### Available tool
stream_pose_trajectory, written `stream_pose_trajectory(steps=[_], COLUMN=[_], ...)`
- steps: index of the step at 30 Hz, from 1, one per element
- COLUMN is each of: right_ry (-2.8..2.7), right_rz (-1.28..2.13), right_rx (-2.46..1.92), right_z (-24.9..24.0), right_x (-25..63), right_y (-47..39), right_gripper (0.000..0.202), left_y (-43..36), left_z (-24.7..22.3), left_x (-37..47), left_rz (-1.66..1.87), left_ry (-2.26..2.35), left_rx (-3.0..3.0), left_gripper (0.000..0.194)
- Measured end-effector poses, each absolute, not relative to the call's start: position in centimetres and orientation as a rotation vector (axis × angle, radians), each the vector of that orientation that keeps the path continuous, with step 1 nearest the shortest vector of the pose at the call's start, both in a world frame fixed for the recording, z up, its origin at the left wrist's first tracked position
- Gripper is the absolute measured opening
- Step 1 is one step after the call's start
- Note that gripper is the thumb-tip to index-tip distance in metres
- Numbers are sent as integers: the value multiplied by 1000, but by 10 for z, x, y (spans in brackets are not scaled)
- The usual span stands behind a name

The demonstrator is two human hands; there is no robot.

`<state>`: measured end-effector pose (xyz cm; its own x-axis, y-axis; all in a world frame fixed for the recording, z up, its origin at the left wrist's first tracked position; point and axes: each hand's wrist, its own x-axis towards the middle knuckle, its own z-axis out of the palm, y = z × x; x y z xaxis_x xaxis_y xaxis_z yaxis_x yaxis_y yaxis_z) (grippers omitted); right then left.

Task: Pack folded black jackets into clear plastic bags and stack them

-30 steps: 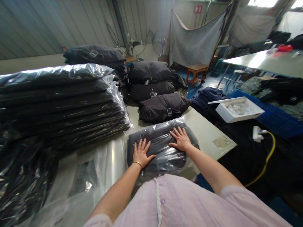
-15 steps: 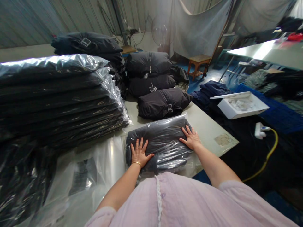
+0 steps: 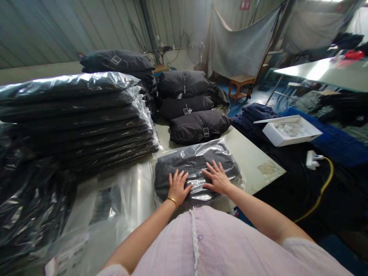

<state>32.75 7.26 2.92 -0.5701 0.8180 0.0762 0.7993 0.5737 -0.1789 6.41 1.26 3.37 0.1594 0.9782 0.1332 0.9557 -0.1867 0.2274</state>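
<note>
A dark folded garment in a clear plastic bag (image 3: 195, 157) lies flat on the table in front of me. On its left half rests my left hand (image 3: 178, 188), fingers spread, a gold bangle at the wrist. My right hand (image 3: 217, 178) presses on the bag right of centre, its fingers also apart. Neither hand grips anything. Just behind the bag sit folded black garments with square tags (image 3: 189, 126), unbagged. To the left, flat clear plastic bags (image 3: 135, 191) lie on the table.
A tall stack of bagged dark garments (image 3: 86, 119) stands at left, with more black garments (image 3: 120, 59) behind. Right of the table (image 3: 247, 153) are an open white box (image 3: 290, 130), a power strip with a yellow cable (image 3: 313, 159) and dark cloth. A wooden stool (image 3: 241, 82) stands farther back.
My right hand has moved left across the bag, towards its middle, and my left hand slightly right. The hands are closer together. The camera view has tilted up a little.
</note>
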Motion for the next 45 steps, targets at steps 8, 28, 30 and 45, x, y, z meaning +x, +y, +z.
stream_pose_trajectory(steps=[8, 28, 30, 45], right_ry=[-2621, -2661, -2671, -2489], right_rz=[321, 196, 197, 93], right_rx=[-1539, -1577, -1574, -1554], right_z=[7, -15, -15, 14], right_x=[327, 334, 335, 305], right_y=[48, 45, 44, 21], right_gripper=[91, 85, 85, 77], left_y=[-11, -24, -26, -94], left_z=[1, -16, -13, 28], left_x=[67, 89, 91, -31], left_rz=[171, 339, 347, 584], left_ry=[2002, 2096, 2093, 2131], left_rx=[2269, 2221, 2202, 2242], left_gripper=[89, 91, 91, 54])
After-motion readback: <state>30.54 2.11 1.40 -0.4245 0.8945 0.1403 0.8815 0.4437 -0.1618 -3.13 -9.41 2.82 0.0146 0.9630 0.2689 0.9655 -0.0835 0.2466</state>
